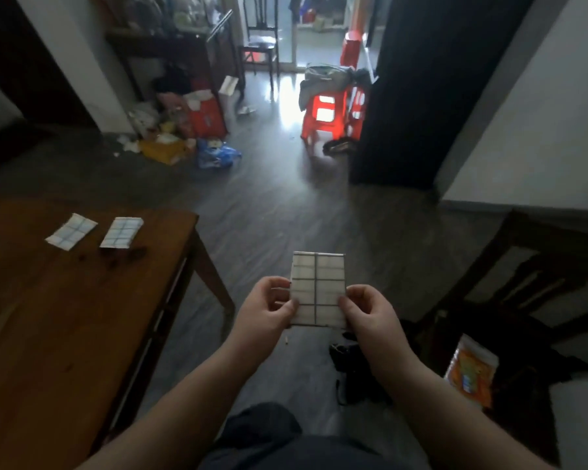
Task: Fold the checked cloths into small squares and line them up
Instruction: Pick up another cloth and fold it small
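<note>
I see bare forearms (184, 395) running in from 6 o'clock, left hand (269, 301) and right hand (369, 308) bare too; dark navy fabric (262, 435) covers the lap.

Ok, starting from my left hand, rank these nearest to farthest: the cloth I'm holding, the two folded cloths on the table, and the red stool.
1. held cloth, pinched by the left hand itself.
2. right folded cloth, up to the left.
3. left folded cloth, just beyond it.
4. red stool, far across the floor ahead.
</note>
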`<state>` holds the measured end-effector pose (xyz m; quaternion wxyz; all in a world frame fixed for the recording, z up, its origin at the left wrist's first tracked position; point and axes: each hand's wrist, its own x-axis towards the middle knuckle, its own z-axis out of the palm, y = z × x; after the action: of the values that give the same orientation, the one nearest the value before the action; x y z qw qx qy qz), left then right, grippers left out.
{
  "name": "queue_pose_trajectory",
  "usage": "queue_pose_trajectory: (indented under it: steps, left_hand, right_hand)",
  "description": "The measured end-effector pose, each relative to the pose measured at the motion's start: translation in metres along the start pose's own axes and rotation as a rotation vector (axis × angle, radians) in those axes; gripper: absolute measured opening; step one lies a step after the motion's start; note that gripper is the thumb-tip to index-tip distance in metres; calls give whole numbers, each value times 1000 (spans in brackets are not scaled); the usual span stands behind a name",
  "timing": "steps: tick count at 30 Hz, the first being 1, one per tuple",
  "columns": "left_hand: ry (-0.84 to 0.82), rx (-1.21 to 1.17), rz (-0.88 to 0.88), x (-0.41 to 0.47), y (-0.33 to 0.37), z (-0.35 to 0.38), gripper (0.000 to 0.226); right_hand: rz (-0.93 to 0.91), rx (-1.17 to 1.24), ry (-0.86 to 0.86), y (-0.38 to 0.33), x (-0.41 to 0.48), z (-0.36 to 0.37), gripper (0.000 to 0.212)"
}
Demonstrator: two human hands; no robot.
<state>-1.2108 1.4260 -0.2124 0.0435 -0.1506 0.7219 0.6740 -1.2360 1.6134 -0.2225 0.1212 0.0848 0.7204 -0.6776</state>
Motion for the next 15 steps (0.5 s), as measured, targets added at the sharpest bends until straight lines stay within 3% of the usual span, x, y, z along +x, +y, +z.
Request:
queue_pose_trajectory:
  steps: [5,15]
  left_hand:
    - [109,-46,-39,86,6,-24,19]
    - [122,-68,13,326,70,-124,16]
  right_hand:
    - [9,-45,-91,-16,102,36,11]
    - [-71,-102,-141,-103,330,158,6]
